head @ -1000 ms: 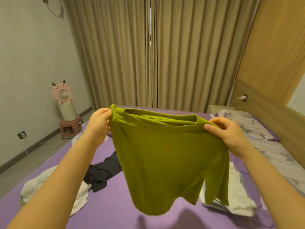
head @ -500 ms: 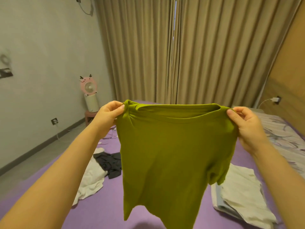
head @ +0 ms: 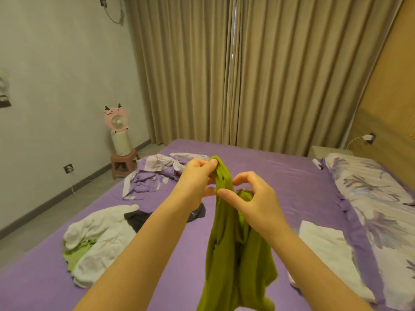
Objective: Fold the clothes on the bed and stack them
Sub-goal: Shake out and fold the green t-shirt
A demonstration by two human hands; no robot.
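Pale grey-white wall at left, with a wall socket low down and a dark skirting board along a grey floor. Beige floor-length curtains span the far wall; thin slit of daylight at the centre seam. Pink animal-faced fan on a cream cylinder, standing on a small reddish stool in the far-left corner. Wooden panelling at right, charger plugged into its socket. Bedside table below it. Light dim, warm
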